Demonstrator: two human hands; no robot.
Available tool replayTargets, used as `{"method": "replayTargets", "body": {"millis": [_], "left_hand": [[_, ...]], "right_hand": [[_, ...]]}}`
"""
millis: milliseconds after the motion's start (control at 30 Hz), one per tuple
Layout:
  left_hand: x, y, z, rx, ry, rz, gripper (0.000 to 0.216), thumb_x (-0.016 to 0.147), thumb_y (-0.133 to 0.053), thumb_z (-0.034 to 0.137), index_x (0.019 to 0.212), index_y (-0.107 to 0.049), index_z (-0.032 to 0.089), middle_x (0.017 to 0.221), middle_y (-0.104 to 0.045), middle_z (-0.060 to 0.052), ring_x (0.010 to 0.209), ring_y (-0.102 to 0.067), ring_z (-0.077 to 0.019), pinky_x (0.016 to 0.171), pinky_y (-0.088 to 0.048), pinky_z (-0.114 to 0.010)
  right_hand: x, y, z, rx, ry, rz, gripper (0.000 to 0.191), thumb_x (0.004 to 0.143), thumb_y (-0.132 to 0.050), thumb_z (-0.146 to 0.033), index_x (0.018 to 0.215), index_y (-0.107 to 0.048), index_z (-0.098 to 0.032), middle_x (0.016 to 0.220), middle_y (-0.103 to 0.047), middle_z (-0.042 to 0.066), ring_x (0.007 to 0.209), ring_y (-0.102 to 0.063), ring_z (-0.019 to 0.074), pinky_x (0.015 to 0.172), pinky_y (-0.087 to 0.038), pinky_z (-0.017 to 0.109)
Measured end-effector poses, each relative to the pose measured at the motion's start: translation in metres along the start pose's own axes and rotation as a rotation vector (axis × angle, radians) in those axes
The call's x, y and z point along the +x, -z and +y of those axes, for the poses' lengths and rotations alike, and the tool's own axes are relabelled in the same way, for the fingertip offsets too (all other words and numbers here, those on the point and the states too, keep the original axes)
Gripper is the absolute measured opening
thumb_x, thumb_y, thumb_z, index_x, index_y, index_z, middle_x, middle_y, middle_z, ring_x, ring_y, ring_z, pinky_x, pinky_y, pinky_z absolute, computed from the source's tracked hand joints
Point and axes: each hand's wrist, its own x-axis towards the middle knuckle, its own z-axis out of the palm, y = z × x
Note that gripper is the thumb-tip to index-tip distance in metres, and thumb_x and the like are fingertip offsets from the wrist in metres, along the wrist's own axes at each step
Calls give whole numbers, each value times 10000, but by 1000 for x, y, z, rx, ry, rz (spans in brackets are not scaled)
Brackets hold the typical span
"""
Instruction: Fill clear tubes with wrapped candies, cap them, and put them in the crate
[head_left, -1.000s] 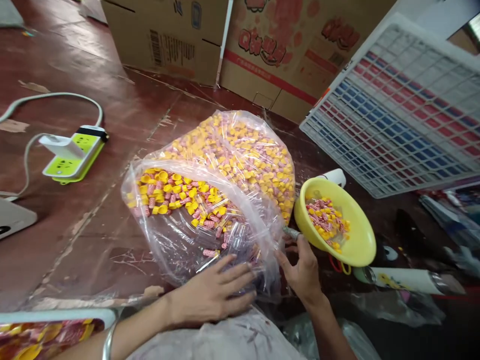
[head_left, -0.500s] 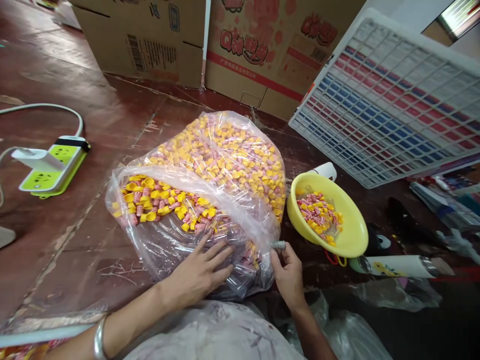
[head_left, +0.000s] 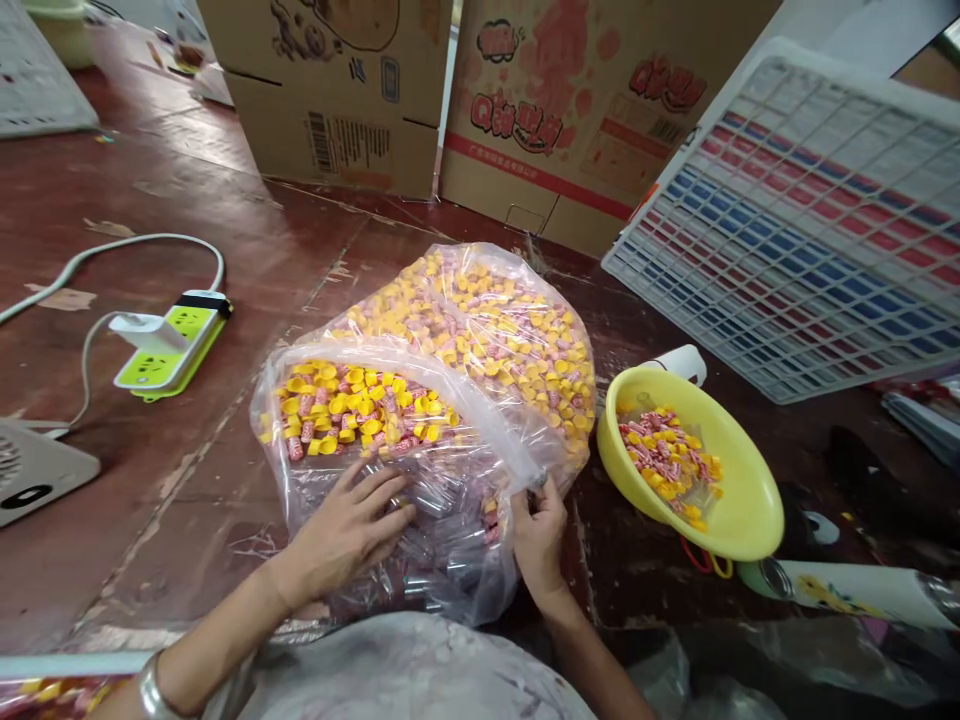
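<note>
A big clear plastic bag full of small yellow and pink pieces lies on the dark red floor in front of me. My left hand rests flat on the bag's near, loose end, fingers spread. My right hand pinches the bag's rim at its right side, fingers closed on the plastic. A yellow bowl holding some of the same pieces sits just right of the bag, a little beyond my right hand.
Cardboard boxes stand behind the bag. A white grid tray with red and blue cells leans at the right. A green power strip with cable lies at the left. A printed white tube and clear plastic lie near the bowl.
My right hand has come left from beside the bowl to the bag's rim and taken hold of the plastic. My left hand slid left and further onto the bag.
</note>
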Motion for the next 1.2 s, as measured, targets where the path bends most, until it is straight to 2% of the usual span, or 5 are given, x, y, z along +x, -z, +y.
{"method": "replayTargets", "body": {"millis": [500, 700, 900, 1033, 1200], "left_hand": [[-21, 5, -32, 106, 133, 110, 299, 861, -621, 211, 1145, -694, 268, 1271, -678, -102, 1224, -564, -313, 1128, -304, -578], [-25, 7, -6, 49, 199, 166, 344, 813, -583, 175, 1147, -653, 219, 1295, -640, -132, 1282, -520, -333, 1145, -251, -629], [-35, -5, 2, -16, 197, 289, 344, 766, -561, 115, 1100, -584, 194, 1246, -623, -155, 1288, -508, -359, 1133, -258, -675], [-35, -7, -2, 0, 182, 352, 362, 763, -592, 100, 1105, -546, 209, 1198, -594, -146, 1261, -506, -367, 1109, -307, -679], [-34, 4, -5, 35, 167, 362, 342, 806, -597, 151, 1138, -545, 217, 1232, -570, -149, 1227, -514, -373, 1083, -343, -667]], "right_hand": [[57, -80, -15, 202, 9, -75, 161, 812, -525, -308, 908, -521, -178, 727, -633, 19, 636, -559, 152, 611, -481, 267], [42, -16, -19, 268, -21, -202, 244, 824, -597, -363, 967, -576, -166, 791, -669, 26, 673, -616, 159, 610, -500, 251], [19, 68, -3, 204, -38, -66, 230, 848, -659, -396, 884, -631, -170, 780, -689, 21, 704, -622, 162, 663, -502, 251], [17, 87, 8, 112, -87, 34, 307, 830, -673, -462, 873, -627, -162, 755, -697, 33, 674, -625, 176, 650, -513, 276], [21, 100, -1, -198, 4, -88, 315, 877, -599, -498, 822, -594, -188, 721, -678, 32, 656, -625, 192, 631, -510, 296]]}}
